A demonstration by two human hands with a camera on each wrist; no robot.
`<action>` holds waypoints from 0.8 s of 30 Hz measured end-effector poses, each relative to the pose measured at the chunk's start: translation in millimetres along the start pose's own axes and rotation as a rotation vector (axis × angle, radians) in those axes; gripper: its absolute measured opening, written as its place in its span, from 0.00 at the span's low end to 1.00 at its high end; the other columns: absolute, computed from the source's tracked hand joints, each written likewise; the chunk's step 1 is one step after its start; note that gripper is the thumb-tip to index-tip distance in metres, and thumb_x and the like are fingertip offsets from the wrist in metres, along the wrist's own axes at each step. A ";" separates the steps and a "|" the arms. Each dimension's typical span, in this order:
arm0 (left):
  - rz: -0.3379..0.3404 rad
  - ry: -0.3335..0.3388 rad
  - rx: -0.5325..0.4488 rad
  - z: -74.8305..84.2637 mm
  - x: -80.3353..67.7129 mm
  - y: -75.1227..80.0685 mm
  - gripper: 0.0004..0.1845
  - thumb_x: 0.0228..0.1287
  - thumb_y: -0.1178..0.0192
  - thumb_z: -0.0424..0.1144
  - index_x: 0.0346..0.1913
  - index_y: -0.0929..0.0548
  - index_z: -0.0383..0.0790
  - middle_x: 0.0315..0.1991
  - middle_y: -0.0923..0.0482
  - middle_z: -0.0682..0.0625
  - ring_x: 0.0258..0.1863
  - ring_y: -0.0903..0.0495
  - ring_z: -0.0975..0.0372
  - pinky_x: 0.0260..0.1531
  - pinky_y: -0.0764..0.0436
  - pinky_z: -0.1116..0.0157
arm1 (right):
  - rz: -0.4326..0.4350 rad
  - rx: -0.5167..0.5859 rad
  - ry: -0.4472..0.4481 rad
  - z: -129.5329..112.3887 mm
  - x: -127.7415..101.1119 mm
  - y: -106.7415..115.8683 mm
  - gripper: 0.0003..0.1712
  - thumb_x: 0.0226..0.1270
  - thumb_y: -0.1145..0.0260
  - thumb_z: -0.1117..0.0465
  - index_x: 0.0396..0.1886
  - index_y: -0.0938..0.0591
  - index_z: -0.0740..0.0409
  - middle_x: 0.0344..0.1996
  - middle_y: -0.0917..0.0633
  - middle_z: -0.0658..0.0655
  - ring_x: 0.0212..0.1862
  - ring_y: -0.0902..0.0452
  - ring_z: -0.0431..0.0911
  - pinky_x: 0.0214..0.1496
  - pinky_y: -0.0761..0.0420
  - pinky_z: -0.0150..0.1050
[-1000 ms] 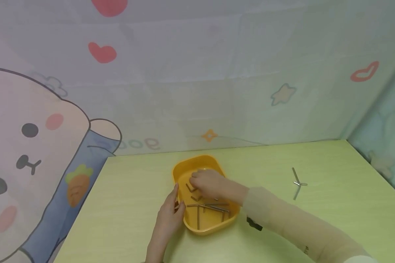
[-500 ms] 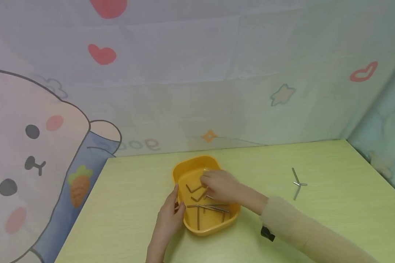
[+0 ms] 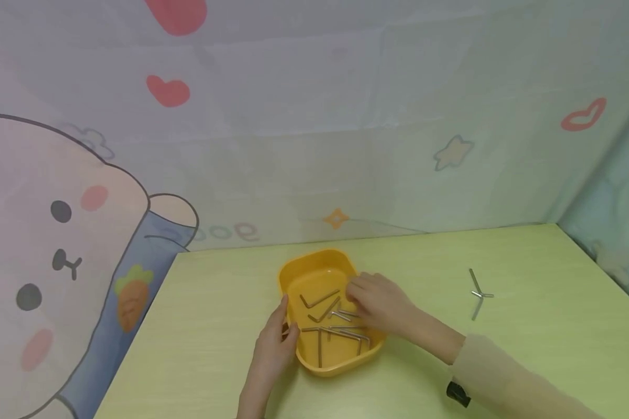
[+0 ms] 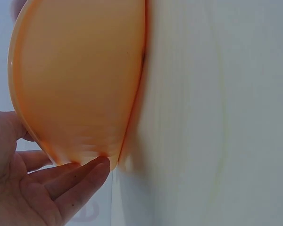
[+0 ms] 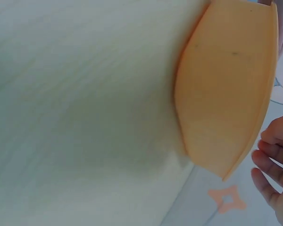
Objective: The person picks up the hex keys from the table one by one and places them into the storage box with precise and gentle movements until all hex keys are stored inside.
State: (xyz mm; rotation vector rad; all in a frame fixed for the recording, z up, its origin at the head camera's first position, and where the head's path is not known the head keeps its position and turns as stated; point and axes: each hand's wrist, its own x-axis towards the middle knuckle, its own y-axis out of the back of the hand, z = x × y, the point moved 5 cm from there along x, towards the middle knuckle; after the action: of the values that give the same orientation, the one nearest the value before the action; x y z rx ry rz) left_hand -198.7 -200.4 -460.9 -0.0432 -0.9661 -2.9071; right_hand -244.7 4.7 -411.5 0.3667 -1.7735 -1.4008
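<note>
My left hand point(image 3: 275, 349) grips the near left side of a yellow plastic tray point(image 3: 338, 368). In the left wrist view its fingers point(image 4: 87, 181) lie along the outer wall, with the thumb behind the rim. My right hand point(image 3: 380, 302) hovers at the tray's right rim, fingers loosely curved. No held thing shows between its fingertips in the right wrist view. Several metal Allen keys lie in the tray. One L-shaped Allen key point(image 3: 320, 348) is near the front, and another Allen key point(image 3: 309, 305) sits farther back. A shorter Allen key point(image 3: 349, 313) lies just beside the right fingers.
A few more Allen keys point(image 3: 479, 295) lie crossed on the light yellow-green table point(image 3: 430, 262), to the right of the tray. A printed cloth backdrop point(image 3: 304, 163) hangs behind the table's far edge. A small black device point(image 3: 458, 393) is at the right sleeve.
My right hand has drawn back rightward from the tray's middle to its right rim, uncovering Allen keys there. The left hand stays at the tray. Keys on the table have not moved.
</note>
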 end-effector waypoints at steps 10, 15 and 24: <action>0.002 -0.002 0.015 -2.1 -0.5 2.9 0.31 0.70 0.50 0.38 0.75 0.43 0.44 0.72 0.39 0.39 0.60 0.25 0.43 0.56 0.20 0.50 | 0.168 -0.016 0.011 8.0 -23.7 4.9 0.11 0.52 0.31 0.68 0.31 0.22 0.51 0.28 0.24 0.45 0.31 0.33 0.39 0.31 0.31 0.30; 0.006 0.000 0.016 -3.2 -0.4 3.7 0.32 0.71 0.50 0.38 0.75 0.43 0.45 0.72 0.39 0.39 0.60 0.25 0.42 0.56 0.20 0.50 | 0.200 -0.016 -0.001 15.1 -36.0 4.5 0.11 0.52 0.31 0.68 0.32 0.22 0.51 0.29 0.22 0.45 0.32 0.32 0.38 0.32 0.30 0.29; 0.001 0.011 0.016 -3.7 1.0 4.4 0.32 0.71 0.51 0.39 0.75 0.44 0.44 0.73 0.40 0.40 0.61 0.25 0.42 0.56 0.20 0.50 | 0.230 -0.031 0.009 30.0 -60.0 3.9 0.12 0.49 0.32 0.70 0.29 0.24 0.50 0.27 0.24 0.44 0.30 0.34 0.38 0.30 0.34 0.28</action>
State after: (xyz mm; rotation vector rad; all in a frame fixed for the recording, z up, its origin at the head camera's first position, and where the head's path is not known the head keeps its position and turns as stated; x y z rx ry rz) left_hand -199.3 -206.3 -461.2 -0.0268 -0.9875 -2.8950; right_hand -229.1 65.9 -434.3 0.1468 -1.7247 -1.2596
